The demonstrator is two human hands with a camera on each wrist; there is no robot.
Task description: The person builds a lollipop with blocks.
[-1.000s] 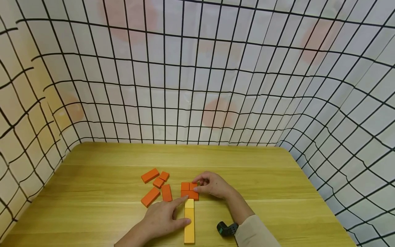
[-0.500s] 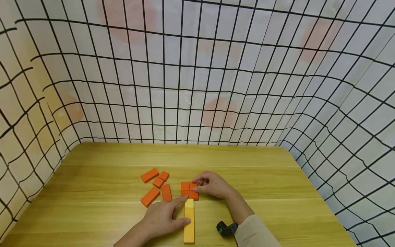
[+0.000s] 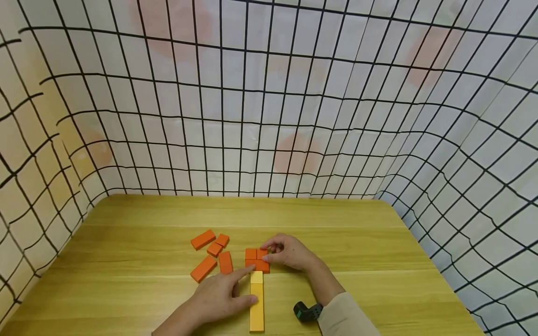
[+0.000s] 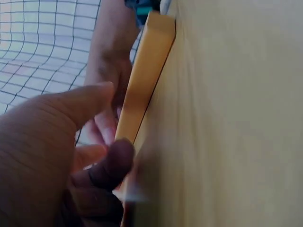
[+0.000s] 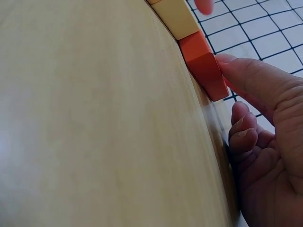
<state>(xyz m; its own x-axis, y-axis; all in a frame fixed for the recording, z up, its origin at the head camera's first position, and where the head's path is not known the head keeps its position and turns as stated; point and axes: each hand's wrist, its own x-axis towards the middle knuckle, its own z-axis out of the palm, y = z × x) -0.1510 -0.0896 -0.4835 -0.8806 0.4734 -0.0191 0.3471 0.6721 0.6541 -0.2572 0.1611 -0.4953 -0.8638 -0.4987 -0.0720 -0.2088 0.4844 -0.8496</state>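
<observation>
Orange blocks (image 3: 261, 266) lie together in a compact square in the head view, a long piece in front and two small ones behind. Touching their front is a pale yellow block (image 3: 257, 277), followed by a longer yellow block (image 3: 257, 312). My right hand (image 3: 290, 252) pinches the back right small orange block (image 3: 261, 254) between thumb and index finger. My left hand (image 3: 218, 296) stretches its index fingertip to the front orange piece, while its thumb rests at the yellow block. Orange sides (image 5: 203, 66) of the square appear beside my right thumb in the right wrist view.
Loose orange blocks (image 3: 203, 268), several in all, lie left of the square on the wooden table (image 3: 357, 233). A black wrist device (image 3: 307, 311) sits by the right sleeve. White sheeting with a black grid (image 3: 252, 116) walls the table's back and sides.
</observation>
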